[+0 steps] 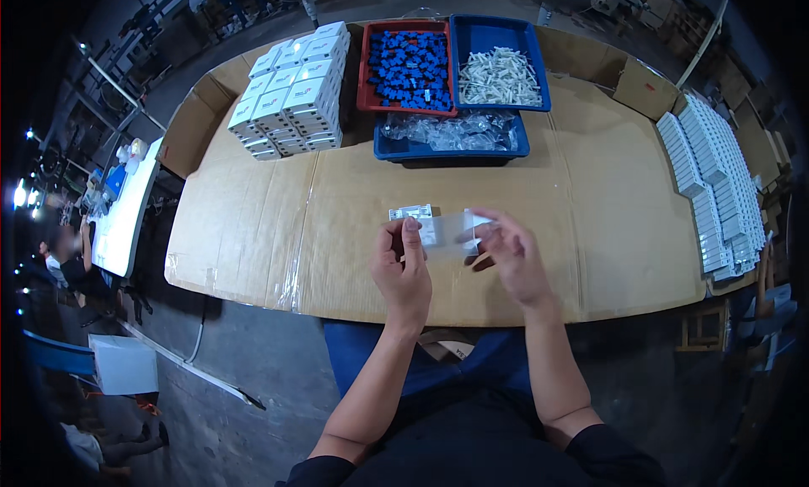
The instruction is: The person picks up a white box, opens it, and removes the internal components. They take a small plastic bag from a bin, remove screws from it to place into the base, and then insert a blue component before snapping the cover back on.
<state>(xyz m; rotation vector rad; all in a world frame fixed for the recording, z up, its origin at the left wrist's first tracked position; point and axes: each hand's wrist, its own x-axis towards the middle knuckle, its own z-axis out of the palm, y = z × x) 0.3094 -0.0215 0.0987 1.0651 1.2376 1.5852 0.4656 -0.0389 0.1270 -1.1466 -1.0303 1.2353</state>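
Observation:
Between my hands, above the near middle of the cardboard tabletop, is a small translucent plastic piece (449,233); whether it is a bag or a cover I cannot tell. My left hand (403,264) pinches its left end, thumb up. At the other end, my right hand (514,255) has curved fingers around the plastic, with a fingertip showing through it. Something white shows at that right end, partly hidden by the fingers. Just beyond my left hand, a white slotted part (410,211) lies on the cardboard, its near side covered by the hand and plastic.
White boxes (291,91) are stacked at the back left. A red tray (365,95) holds blue parts, a blue tray (497,34) white pieces, and another blue tray (451,157) clear plastic. Stacked white parts (712,188) line the right edge. People work at a white table (126,222) far left.

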